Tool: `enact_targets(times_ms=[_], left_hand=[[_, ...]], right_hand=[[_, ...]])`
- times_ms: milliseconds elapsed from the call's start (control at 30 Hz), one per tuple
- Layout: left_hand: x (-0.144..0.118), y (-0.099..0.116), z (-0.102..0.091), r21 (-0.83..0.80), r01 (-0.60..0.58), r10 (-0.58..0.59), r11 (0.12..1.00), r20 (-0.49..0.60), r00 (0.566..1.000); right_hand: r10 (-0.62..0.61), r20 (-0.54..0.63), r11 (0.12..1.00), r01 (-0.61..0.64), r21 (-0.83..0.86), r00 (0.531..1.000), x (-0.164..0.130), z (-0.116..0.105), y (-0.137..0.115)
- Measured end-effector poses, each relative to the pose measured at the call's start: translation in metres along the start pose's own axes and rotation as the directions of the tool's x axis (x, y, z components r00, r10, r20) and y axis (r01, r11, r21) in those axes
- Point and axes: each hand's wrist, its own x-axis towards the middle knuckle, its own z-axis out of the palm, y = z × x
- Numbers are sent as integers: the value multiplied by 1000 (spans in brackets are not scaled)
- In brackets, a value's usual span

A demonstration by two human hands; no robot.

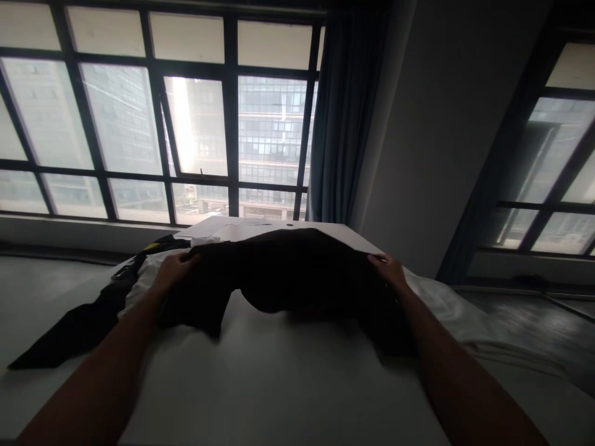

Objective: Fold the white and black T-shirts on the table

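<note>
We grip the dark garment (283, 266) at centre over the white bench (279, 371) | left hand (174, 267) clutches its 9 o'clock edge | right hand (388, 269) clutches its 3 o'clock edge | black cloth (69, 334) at 8 o'clock

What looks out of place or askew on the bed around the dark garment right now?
Nothing damaged or spilled. The dark garment, gripped by left hand and right hand, sags unevenly in the middle. Another dark piece trails off the white bedsheet at the left edge.
</note>
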Motion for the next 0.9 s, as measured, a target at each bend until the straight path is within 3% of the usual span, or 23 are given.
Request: enact_targets(times_ms=[100,200,300,367,500,633,700,767,833,900], left_hand=[[2,-4,21,95,53,-54,994,10,998],[1,-5,34,165,1,-15,986,78,997],[-1,-5,45,168,-53,22,984,180,983],[-2,-4,53,187,-70,25,980,233,972],[-5,-1,65,257,-106,22,961,312,950],[-6,2,68,279,-150,68,949,284,956],[-7,4,67,270,-158,82,950,272,959],[-8,8,66,257,-144,68,956,281,957],[-12,14,63,245,-128,36,961,350,936],[-15,20,56,232,-127,7,964,458,889]], right_hand=[[-23,83,970,42,-240,996,-11,17,0],[-134,277,956,198,-217,952,-19,18,-4],[-213,530,955,288,-62,821,-29,15,-12],[-198,647,951,305,-56,736,-36,16,-18],[-69,737,926,317,-203,672,-50,24,-26],[-144,766,874,443,-198,627,-52,27,-31],[-148,739,850,467,-245,658,-48,24,-34],[-123,621,814,437,-382,774,-43,17,-34],[-113,421,780,343,-524,900,-39,9,-33],[-98,208,779,205,-592,973,-35,0,-29]])
